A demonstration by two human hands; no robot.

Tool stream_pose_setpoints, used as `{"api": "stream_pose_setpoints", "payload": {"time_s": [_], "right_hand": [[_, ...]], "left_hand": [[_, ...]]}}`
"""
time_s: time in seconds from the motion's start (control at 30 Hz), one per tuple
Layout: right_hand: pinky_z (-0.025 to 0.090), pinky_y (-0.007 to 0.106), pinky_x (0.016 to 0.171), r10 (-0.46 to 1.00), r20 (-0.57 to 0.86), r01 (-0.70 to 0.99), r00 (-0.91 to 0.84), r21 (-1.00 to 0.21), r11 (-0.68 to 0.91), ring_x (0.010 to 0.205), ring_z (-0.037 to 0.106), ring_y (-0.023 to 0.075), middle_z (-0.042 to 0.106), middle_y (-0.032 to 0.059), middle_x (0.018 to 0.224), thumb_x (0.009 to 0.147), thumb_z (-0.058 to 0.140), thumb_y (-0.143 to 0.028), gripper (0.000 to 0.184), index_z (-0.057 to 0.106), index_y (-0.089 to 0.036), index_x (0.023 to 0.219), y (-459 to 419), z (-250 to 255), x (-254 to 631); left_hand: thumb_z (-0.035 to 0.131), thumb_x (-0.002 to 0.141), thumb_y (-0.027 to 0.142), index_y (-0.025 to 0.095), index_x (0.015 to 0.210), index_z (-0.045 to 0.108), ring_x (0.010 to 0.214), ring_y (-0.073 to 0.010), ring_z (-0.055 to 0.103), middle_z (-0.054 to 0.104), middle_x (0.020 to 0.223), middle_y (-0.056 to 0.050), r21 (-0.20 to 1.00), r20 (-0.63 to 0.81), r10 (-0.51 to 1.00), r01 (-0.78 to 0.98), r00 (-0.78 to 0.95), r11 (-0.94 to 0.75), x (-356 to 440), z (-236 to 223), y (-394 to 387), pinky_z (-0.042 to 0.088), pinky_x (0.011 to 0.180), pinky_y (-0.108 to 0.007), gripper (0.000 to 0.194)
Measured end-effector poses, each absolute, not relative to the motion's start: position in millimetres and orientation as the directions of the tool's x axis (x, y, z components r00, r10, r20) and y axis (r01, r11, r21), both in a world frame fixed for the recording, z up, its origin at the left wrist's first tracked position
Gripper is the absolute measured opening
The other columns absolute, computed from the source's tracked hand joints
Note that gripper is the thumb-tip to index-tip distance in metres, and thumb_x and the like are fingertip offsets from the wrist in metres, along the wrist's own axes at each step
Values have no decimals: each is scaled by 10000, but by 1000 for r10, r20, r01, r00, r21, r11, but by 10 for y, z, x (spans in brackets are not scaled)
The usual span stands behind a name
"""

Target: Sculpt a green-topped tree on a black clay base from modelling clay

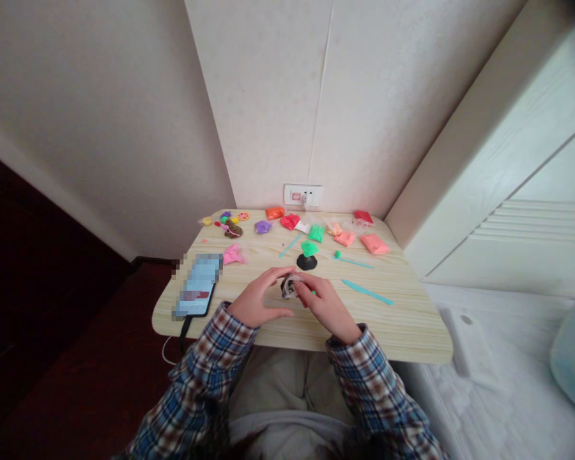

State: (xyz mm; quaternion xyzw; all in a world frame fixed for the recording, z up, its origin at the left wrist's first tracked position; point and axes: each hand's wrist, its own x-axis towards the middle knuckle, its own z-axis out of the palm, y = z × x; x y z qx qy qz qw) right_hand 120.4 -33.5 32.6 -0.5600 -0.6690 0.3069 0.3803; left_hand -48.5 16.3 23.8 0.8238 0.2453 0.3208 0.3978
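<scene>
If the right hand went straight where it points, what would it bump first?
Beyond the small dark piece with a whitish rim that it holds, the bare right hand would probably meet the bare left hand, curved open across from it. Depth is hard to judge.

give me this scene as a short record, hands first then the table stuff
left hand: thumb spread, fingertips at a small dark piece
right hand: fingers and thumb on that piece
beyond the hands: black lump, green clump
right side: flat blue tool
left side: phone, screen lit
far side: purple packet, green packet
</scene>
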Motion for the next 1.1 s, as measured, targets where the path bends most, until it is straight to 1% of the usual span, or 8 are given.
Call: {"api": "stream_pose_setpoints", "payload": {"time_s": [0.07, 0.13, 0.3, 0.5, 0.6, 0.7, 0.9, 1.1], "right_hand": [[313, 246, 546, 982, 168, 562, -91, -805, 189, 545, 477, 134, 545, -13, 580, 853, 393, -239, 256, 571, -194, 675, -319, 367, 1258], [282, 254, 542, 983, 170, 621, -74, -763, 179, 542, 460, 138, 529, -5, 566, 841, 418, -225, 257, 550, -193, 623, -323, 410, 1297], [229, 272, 530, 981, 191, 734, -37, -661, 157, 501, 381, 128, 450, -16, 509, 815, 475, -209, 271, 472, -202, 544, -392, 580, 1316], [389, 272, 615, 957, 290, 719, 1, -665, 201, 638, 551, 159, 620, 19, 674, 883, 467, -330, 244, 584, -202, 710, -510, 663, 1644], [425, 349, 720, 927, 360, 856, 107, -508, 98, 765, 575, 213, 642, 61, 817, 854, 512, -406, 235, 627, -203, 824, -594, 378, 2037], [430, 419, 750, 932, 328, 926, 153, -378, -18, 823, 567, 256, 625, 101, 894, 844, 487, -435, 286, 637, -194, 881, -653, -36, 2360], [465, 402, 690, 947, 206, 840, 244, -533, -101, 748, 567, 247, 600, 93, 777, 791, 518, -481, 316, 608, -189, 712, -640, -403, 2557], [464, 310, 577, 958, 202, 757, 204, -652, -24, 638, 609, 200, 653, 39, 711, 822, 521, -499, 297, 604, -220, 763, -675, 51, 2257]], "left_hand": [[738, 671, 195, 186, 1131, 590, 1033, -227, 595, 609, 1108, -113, 797, 366, 678, 161, 637, -582, -446, 197, 197, 538, 842, -348, 484], [695, 673, 129, 167, 1029, 624, 938, -199, 606, 614, 1009, -90, 757, 428, 686, 181, 589, -628, -391, 175, 205, 557, 738, -289, 365], [547, 660, -2, 162, 937, 639, 847, -165, 611, 636, 898, -59, 671, 542, 656, 199, 526, -714, -299, 225, 175, 543, 705, -258, 335], [657, 748, 177, 160, 964, 662, 907, -191, 632, 657, 972, -105, 821, 504, 741, 22, 444, -571, -387, 165, 240, 569, 704, -274, 217], [694, 748, 279, 153, 947, 681, 921, -211, 643, 666, 975, -124, 857, 501, 780, -94, 374, -506, -430, 92, 282, 575, 737, -313, 236], [687, 768, 302, 158, 921, 697, 894, -198, 653, 682, 950, -117, 842, 537, 775, -157, 333, -516, -406, 79, 288, 571, 732, -300, 211], [683, 778, 206, 160, 818, 701, 804, -166, 664, 703, 835, -81, 759, 647, 716, -137, 262, -636, -310, 158, 268, 550, 724, -283, 63], [646, 807, 180, 159, 784, 700, 785, -173, 676, 711, 795, -75, 719, 684, 680, -89, 263, -689, -267, 187, 257, 554, 726, -302, 62]]}}
